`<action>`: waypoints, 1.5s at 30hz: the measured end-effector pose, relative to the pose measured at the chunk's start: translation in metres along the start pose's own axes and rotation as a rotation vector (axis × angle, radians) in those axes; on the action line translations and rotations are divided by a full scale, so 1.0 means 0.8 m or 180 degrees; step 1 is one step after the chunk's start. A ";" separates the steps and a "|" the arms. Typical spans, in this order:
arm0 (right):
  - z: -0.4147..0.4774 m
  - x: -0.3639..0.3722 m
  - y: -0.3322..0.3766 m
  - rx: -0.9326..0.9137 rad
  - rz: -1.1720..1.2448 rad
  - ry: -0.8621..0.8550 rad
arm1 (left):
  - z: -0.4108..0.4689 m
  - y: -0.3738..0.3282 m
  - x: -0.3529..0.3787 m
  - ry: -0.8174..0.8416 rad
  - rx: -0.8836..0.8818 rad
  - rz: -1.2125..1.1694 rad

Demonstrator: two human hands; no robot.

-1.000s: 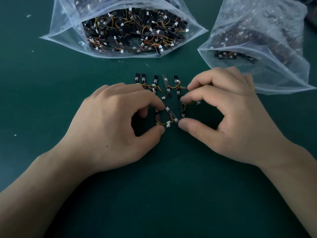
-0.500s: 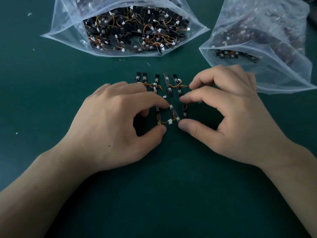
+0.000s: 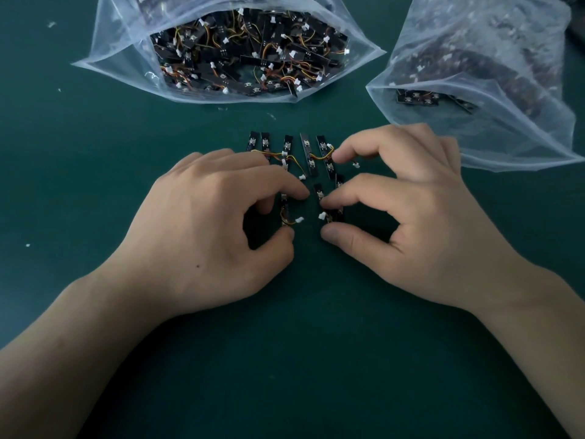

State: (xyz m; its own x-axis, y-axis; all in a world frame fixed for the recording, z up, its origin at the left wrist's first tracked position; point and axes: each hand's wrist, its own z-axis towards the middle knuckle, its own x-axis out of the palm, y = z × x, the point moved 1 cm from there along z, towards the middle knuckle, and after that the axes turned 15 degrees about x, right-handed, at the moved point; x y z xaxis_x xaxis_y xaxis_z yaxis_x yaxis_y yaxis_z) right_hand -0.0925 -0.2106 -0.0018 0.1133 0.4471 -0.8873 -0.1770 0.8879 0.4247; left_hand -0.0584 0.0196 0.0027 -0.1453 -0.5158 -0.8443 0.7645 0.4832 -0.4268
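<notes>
Pinching the first board [image 3: 284, 206] between thumb and forefinger, the left hand [image 3: 215, 223] holds it on the green mat [image 3: 300, 359] just below the row of boards [image 3: 286, 144]. The right hand [image 3: 408, 217] grips the second board [image 3: 335, 214] likewise, also just below the row. Beyond the row lies the clear bag [image 3: 120, 42]; the cloudy bag [image 3: 506, 58] lies beyond its right end.

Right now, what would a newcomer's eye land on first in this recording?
Two hands meeting mid-table: the left hand pinches a small black wired strip, the right hand pinches another strip beside it. Beyond them lies a row of similar strips, and farther back an open clear bag heaped with them, a second bag to its right.
</notes>
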 end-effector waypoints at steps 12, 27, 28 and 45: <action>0.002 0.002 0.003 0.0014 -0.0044 -0.0024 | 0.001 -0.001 -0.004 0.0058 -0.0101 -0.0073; 0.004 0.004 0.004 -0.0034 -0.0034 -0.0052 | 0.001 0.000 0.001 -0.0063 -0.0121 -0.0037; 0.004 0.004 0.003 -0.0042 -0.0037 -0.0051 | 0.001 0.000 0.001 -0.0069 -0.0124 -0.0034; 0.008 -0.011 -0.013 0.0013 0.0246 -0.0464 | -0.001 0.000 -0.009 -0.0569 -0.0467 -0.0505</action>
State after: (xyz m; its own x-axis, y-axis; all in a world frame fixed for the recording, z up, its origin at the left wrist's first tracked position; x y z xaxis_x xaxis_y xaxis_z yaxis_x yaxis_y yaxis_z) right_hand -0.0857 -0.2232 0.0028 0.2403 0.5248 -0.8166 -0.1865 0.8506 0.4917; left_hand -0.0578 0.0234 0.0085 -0.1329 -0.7036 -0.6981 0.6400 0.4769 -0.6025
